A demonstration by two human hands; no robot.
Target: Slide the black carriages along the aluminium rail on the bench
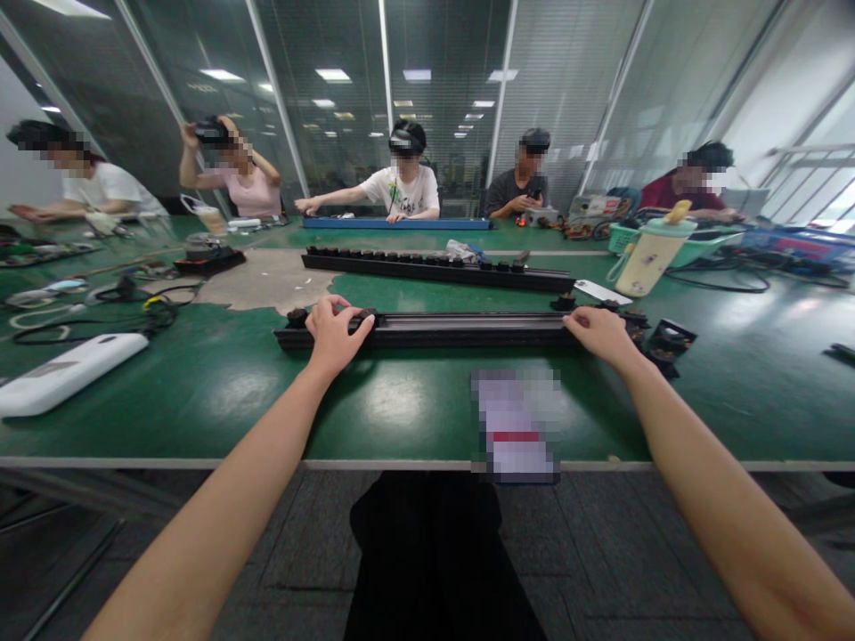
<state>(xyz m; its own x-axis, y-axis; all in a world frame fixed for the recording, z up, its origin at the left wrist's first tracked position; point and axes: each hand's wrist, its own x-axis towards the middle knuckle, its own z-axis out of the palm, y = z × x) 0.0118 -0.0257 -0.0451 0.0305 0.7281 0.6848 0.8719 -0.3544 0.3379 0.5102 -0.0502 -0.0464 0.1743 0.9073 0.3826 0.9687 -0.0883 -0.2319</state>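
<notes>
A long black rail with a grooved top lies across the green table in front of me. My left hand is closed over its left part, thumb and fingers around a small dark block seated in the groove. Another dark block sits at the rail's left end, beyond my fingers. At the right end, my right hand has its fingertips pinched on the rail. Loose black blocks lie just right of that hand, some partly hidden behind it.
Behind lies a second black rail carrying several round black pieces. A phone overlaps the front table edge. A white case and cables are left; a tumbler and green basket are right. Several people sit around the table.
</notes>
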